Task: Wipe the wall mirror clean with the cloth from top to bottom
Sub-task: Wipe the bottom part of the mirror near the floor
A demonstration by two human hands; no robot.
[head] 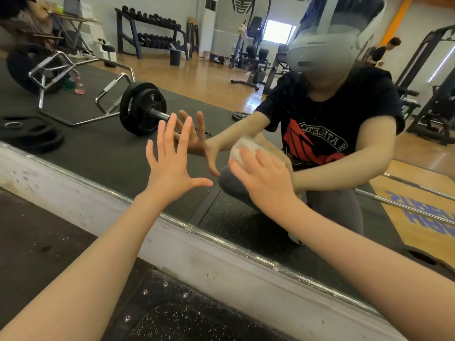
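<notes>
T-shirt print (317,141): white lettering seen reversed in the wall mirror (103,148); the part that can be made out reads "ATHLETIC", set in an arc round a red graphic; the remaining letters are too blurred to tell.
Floor lettering (426,212): large blue capitals on the wooden floor, mirrored and cut by the picture's right edge; no whole word can be read.
Wall emblem (242,4): a dark emblem on a far wall, reflected; no letters can be told.

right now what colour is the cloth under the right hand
White, a balled-up cloth pressed to the mirror; the head view shows it.
</notes>
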